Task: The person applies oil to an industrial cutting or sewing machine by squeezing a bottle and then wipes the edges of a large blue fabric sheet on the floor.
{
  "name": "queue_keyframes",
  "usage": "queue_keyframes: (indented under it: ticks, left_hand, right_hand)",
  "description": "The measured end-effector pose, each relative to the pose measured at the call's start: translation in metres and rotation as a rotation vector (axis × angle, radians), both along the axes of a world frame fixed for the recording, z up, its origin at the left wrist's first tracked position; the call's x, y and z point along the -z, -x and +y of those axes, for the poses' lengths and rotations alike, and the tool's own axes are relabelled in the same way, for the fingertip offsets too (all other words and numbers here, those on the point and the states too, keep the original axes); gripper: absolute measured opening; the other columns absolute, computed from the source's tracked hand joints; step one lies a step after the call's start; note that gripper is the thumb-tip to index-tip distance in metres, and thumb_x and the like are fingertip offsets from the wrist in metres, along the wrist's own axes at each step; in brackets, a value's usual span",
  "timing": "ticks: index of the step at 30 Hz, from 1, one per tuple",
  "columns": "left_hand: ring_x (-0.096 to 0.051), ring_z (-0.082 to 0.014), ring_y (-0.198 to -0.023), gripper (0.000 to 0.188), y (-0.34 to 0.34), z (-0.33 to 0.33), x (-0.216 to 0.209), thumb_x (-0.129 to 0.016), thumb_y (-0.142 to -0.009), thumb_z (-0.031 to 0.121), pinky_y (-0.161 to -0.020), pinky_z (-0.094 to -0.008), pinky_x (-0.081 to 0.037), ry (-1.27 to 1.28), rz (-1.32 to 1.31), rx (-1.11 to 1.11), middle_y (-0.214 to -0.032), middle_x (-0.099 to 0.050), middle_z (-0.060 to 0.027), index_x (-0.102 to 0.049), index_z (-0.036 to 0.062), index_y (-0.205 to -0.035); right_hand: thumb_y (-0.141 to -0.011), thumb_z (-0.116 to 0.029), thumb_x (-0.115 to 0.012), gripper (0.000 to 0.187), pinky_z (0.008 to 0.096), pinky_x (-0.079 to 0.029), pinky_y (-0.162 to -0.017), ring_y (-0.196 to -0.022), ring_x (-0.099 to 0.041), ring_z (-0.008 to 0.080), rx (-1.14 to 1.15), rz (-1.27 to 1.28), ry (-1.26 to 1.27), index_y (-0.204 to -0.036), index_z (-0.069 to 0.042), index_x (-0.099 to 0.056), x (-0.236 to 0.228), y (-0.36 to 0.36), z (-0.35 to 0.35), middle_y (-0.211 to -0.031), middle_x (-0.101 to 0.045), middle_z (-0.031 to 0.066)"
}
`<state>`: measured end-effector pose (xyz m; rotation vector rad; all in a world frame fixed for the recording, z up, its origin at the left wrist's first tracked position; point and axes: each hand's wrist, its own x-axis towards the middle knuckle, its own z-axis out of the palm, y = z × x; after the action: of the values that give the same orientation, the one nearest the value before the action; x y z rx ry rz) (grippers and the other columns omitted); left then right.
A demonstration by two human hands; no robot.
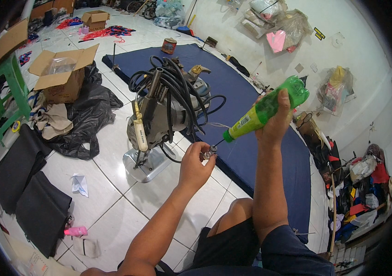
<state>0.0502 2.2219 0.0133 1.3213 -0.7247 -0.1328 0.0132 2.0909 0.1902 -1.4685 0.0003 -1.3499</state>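
Head view. The right hand [274, 120] is wrapped around a green plastic bottle [266, 108], tilted neck-down — its thin nozzle points at a small metal part [209, 152] pinched between the fingertips of the left hand [195, 166]. Both grips are closed on their objects, raised above the white tiled floor [113, 211]. Just beyond the left hand stands an upright cutting machine [159, 115] on a metal base plate, draped with black cable, beside a blue mat [251, 152]. An open cardboard box [62, 76] sits on black plastic sheeting at left.
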Motion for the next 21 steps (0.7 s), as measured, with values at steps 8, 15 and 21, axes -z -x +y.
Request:
queue_keyframes:
  ticks: [8, 15, 21]
  left_hand:
    - [-0.061, -0.0147, -0.07, 0.029, 0.0, -0.003, 0.004, -0.076, -0.081, 0.012, -0.065, -0.0284, -0.052, 0.024, 0.035, 0.009, -0.09, -0.065, -0.0088, -0.06, 0.0008, -0.103]
    - [-0.06, -0.0144, -0.069, 0.031, 0.0, -0.004, 0.009, -0.077, -0.081, 0.012, -0.064, -0.0282, -0.051, 0.018, 0.036, 0.019, -0.089, -0.064, -0.0083, -0.06, 0.0009, -0.103]
    - [-0.059, -0.0155, -0.071, 0.031, -0.001, -0.004, 0.011, -0.077, -0.08, 0.011, -0.066, -0.0291, -0.051, -0.011, -0.011, 0.001, -0.093, -0.062, -0.0089, -0.06, 0.0009, -0.103]
  right_hand:
    - [-0.094, -0.036, -0.066, 0.034, 0.0329, -0.054, -0.057, -0.069, -0.064, 0.0192, 0.059, -0.009, 0.024, -0.099, -0.005, -0.054, 0.001, -0.002, 0.001, -0.083, -0.059, 0.0082]
    - [-0.095, -0.033, -0.065, 0.031, 0.0323, -0.053, -0.056, -0.068, -0.063, 0.0192, 0.045, 0.0, 0.066, -0.099, -0.005, -0.055, 0.003, -0.003, 0.003, -0.083, -0.059, 0.0081]
    - [-0.096, -0.032, -0.065, 0.03, 0.0321, -0.053, -0.056, -0.068, -0.063, 0.019, 0.06, 0.017, 0.093, -0.099, -0.004, -0.056, 0.004, -0.003, 0.002, -0.082, -0.059, 0.0078]
